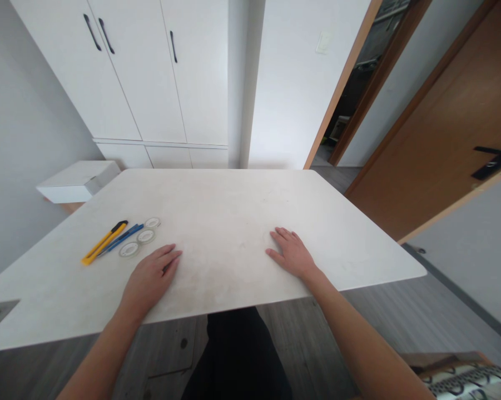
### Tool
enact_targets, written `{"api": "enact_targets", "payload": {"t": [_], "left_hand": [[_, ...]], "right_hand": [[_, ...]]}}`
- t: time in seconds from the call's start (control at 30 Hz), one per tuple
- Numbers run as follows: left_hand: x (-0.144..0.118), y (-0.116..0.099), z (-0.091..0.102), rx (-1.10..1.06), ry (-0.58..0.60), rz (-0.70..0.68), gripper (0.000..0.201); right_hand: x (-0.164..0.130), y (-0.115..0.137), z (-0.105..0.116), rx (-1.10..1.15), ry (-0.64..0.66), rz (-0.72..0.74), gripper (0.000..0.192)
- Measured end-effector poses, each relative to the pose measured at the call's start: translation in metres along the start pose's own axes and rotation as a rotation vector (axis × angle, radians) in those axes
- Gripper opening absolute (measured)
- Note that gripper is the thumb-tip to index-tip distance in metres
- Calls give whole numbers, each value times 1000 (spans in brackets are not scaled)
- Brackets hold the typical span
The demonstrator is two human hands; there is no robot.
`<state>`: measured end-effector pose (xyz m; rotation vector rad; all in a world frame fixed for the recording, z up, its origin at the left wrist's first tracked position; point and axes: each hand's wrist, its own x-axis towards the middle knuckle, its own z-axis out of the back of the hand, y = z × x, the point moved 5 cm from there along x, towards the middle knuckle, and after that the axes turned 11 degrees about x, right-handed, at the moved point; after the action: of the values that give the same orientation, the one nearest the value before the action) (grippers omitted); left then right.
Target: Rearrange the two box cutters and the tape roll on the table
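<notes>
White and bare across most of its top, the table fills the middle of the view, with a grey wood floor showing below its near edge. Nearest the camera, 2 bare forearms reach up onto that edge. The left hand lies palm down on the tabletop, fingers straight and held loosely together, gripping nothing. The right hand also rests flat on the surface, fingers slightly spread and pointing away, holding nothing. The 2 hands sit well apart.

Just beyond the left hand's fingertips lie 3 clear tape rolls in a slanted row, the nearest one close to the fingers but not touching them. Beside the rolls, further left, a blue pen and a yellow utility knife lie side by side, angled the same way.

Further off stand white cupboards with dark handles, a small white shelf on the left wall, and an open brown door on the right.
</notes>
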<state>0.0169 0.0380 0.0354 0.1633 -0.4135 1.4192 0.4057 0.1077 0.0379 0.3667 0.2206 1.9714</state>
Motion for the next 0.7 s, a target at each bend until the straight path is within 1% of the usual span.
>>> {"api": "enact_targets", "payload": {"t": [0.13,0.2,0.27,0.3,0.33,0.4,0.53,0.63,0.7], "left_hand": [[1,-2,3,3,-11,13,42],[1,-4,4,-2,-13,16,41],[1,-6,5,-13,-14,22,39],[1,-7,6,-17,-15,24,39],[1,-7,6,-19,-17,25,38],[1,-8,6,-21,-24,26,37],[0,-9,8,-31,-28,24,34],[1,-10,9,-39,-24,33,32],[1,-11,10,-51,-21,41,31]], "right_hand": [[-1,2,1,-2,6,-6,64],[4,7,3,-12,-8,-33,58],[17,23,3,1,-13,-22,47],[27,36,2,24,-5,6,43],[39,52,0,58,14,53,39],[68,94,-6,136,72,173,35],[136,192,-27,217,179,418,32],[185,259,-51,192,249,559,36],[211,292,-70,131,302,628,44]]}}
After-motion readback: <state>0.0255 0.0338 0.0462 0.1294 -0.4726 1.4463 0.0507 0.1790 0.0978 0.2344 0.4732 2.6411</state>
